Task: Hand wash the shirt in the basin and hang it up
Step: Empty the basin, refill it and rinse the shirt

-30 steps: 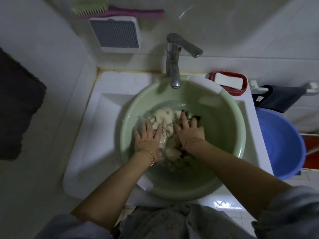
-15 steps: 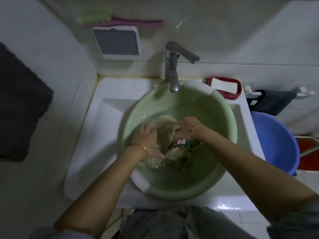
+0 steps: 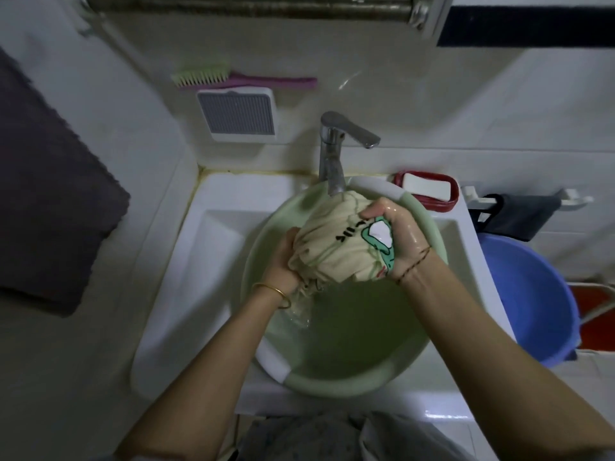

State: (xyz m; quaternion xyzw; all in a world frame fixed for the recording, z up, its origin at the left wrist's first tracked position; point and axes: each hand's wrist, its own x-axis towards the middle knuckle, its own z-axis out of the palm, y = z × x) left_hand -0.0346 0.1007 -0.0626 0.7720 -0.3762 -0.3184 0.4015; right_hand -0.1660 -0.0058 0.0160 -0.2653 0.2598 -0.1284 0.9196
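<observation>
Both hands, left (image 3: 283, 261) and right (image 3: 399, 234), gripped the bunched shirt (image 3: 336, 251) between them above the basin (image 3: 429, 294). Sodden, limp, likely heavy and slippery; best grasped by gathered folds.

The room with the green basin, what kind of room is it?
Most likely a bathroom or washroom: there is a white sink with a metal tap, a bar of soap beside it, and a dark towel hanging on the tiled wall.
</observation>
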